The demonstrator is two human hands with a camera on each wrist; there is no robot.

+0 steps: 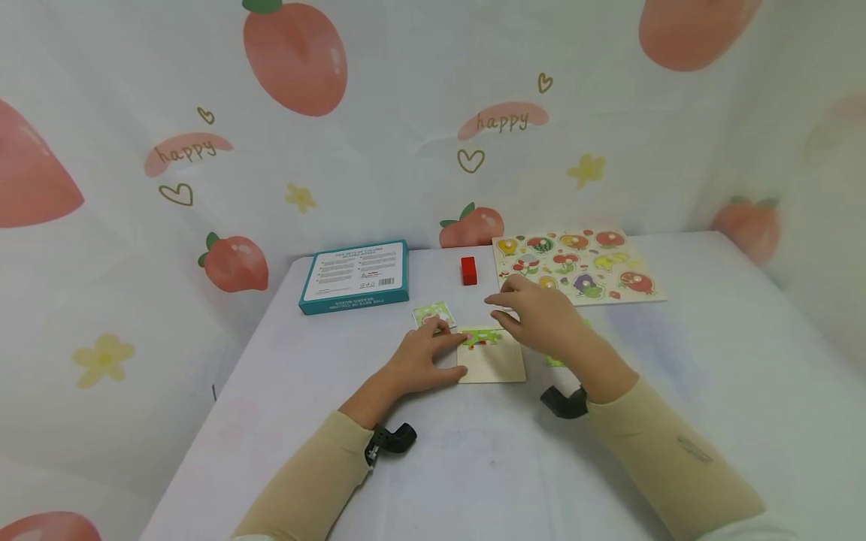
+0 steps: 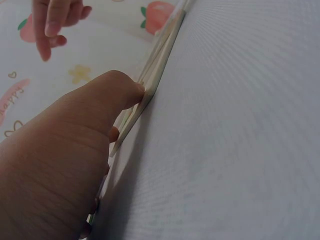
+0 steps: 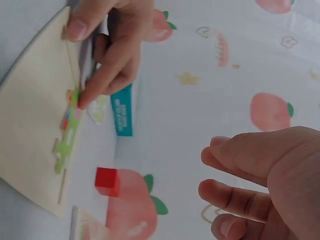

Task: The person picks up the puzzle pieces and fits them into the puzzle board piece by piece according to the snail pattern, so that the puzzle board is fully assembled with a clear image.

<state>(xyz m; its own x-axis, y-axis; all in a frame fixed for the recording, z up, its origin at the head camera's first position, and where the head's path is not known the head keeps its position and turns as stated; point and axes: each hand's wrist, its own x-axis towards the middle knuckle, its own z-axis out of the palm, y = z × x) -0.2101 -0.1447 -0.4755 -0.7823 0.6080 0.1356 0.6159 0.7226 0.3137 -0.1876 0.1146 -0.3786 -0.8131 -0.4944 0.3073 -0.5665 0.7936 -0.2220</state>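
A pale wooden puzzle tray (image 1: 492,367) lies on the table, with green jigsaw pieces (image 1: 483,337) along its far edge. My left hand (image 1: 419,363) rests at its left side: the thumb (image 2: 131,95) touches the rim and the index fingertip touches the green pieces, as the right wrist view shows. My right hand (image 1: 544,315) is raised above the tray's right side, fingers loosely bent and holding nothing. Beyond the left fingers lies another green picture piece (image 1: 435,309). More green pieces (image 1: 553,362) are partly hidden under the right wrist.
A teal box (image 1: 355,278) lies at the back left. A red block (image 1: 469,270) stands at the back middle. At the back right is a wooden fruit puzzle board (image 1: 575,264) with knobbed pieces. Fruit-printed cloth hangs behind the white-covered table (image 1: 467,481).
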